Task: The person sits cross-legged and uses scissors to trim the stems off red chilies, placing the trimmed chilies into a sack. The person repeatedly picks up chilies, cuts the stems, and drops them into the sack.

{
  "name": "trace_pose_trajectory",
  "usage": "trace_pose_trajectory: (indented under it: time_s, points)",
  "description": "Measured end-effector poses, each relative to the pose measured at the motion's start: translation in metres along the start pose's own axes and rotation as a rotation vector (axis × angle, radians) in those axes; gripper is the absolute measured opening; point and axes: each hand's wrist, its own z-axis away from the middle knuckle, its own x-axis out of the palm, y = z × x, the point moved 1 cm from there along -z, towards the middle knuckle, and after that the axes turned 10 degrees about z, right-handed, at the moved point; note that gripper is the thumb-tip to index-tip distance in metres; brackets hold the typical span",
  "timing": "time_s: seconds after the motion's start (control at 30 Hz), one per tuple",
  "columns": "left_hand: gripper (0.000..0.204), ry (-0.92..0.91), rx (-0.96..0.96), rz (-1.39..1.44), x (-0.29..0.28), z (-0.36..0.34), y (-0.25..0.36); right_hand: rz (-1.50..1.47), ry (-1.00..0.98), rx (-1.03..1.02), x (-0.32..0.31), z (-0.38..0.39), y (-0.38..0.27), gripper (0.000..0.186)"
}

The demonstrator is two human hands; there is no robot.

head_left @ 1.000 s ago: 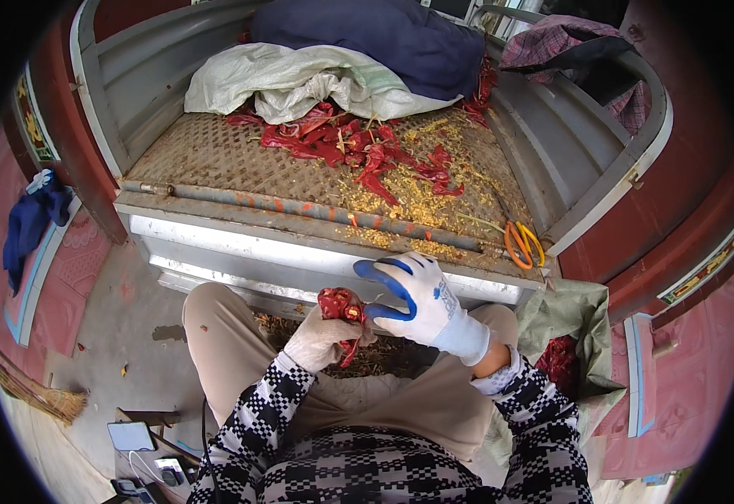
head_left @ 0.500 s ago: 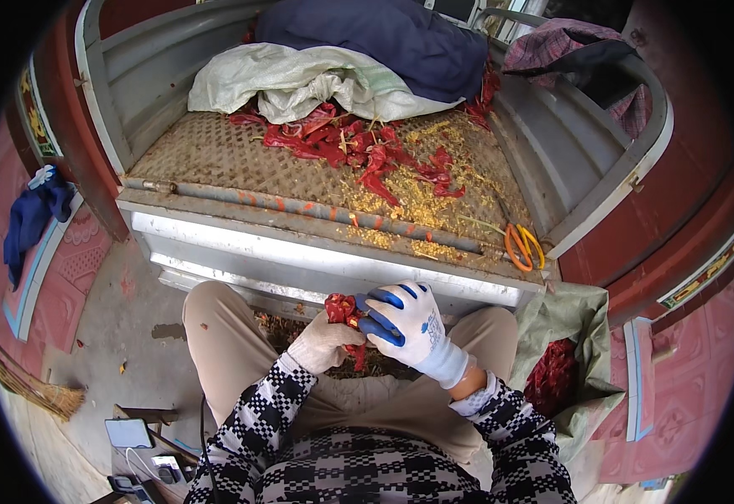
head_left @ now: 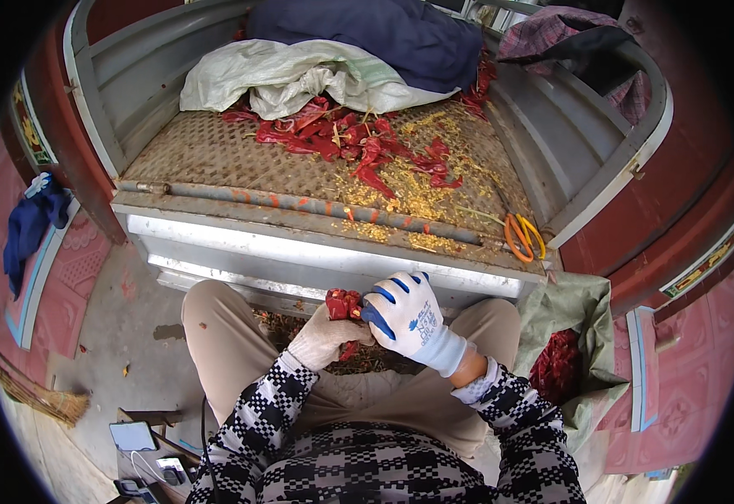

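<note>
My left hand point(head_left: 325, 338), in a cream knitted glove, is closed around a red dried chili pepper point(head_left: 343, 303), whose torn top sticks up and whose lower end hangs below the fingers. My right hand point(head_left: 405, 315), in a white glove with blue-coated fingers, is curled beside it. Its thumb presses toward the pepper's right side; what lies inside these fingers is hidden. Both hands are between my knees, before the cargo bed point(head_left: 207, 155). On the bed lie several red dried peppers point(head_left: 371, 160) and scattered yellow seeds point(head_left: 409, 197).
A whitish woven sack point(head_left: 233, 71) and a dark blue cloth point(head_left: 367, 34) cover the bed's back. Orange and yellow loops point(head_left: 522, 237) lie at its right corner. A green sack point(head_left: 589, 307) holding red peppers point(head_left: 556, 365) stands beside my right knee. A broom point(head_left: 60, 401) lies left.
My right hand has turned slightly, its fingers curling in more over the pepper's side. The left hand keeps its hold on the pepper. The whole view has shifted a little.
</note>
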Motion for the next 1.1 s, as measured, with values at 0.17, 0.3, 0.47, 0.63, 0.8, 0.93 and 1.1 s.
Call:
trace_pose_trajectory:
  time_s: [0.17, 0.3, 0.47, 0.63, 0.8, 0.93, 1.1]
  points:
    - [0.008, 0.019, 0.058, -0.004, 0.002, -0.001, 0.002, -0.535, 0.029, 0.465, 0.022, 0.009, -0.004, 0.016]
    - [0.013, 0.050, 0.076, 0.101, 0.007, 0.001, 0.003, -1.167, 0.062, 0.890, 0.047, 0.020, -0.012, 0.015]
    - [0.012, 0.078, 0.058, 0.025, 0.007, 0.004, 0.004, -1.596, 0.002, 1.310, 0.044, 0.017, -0.020, 0.015]
    - [0.014, 0.130, 0.099, -0.199, 0.019, 0.005, 0.008, -1.341, 0.040, 0.959, 0.062, 0.035, -0.012, 0.010]
    - [0.018, 0.115, 0.103, -0.330, 0.021, 0.010, 0.015, -2.000, 0.007, 1.428, 0.045, 0.024, -0.020, 0.011]
    - [0.019, 0.044, 0.116, -0.445, 0.025, 0.006, 0.012, -2.222, -0.012, 1.248, 0.057, 0.041, -0.004, 0.018]
    - [0.023, -0.033, 0.033, 0.065, 0.000, 0.000, -0.010, -1.063, -0.113, 1.057, 0.020, 0.023, 0.018, 0.025]
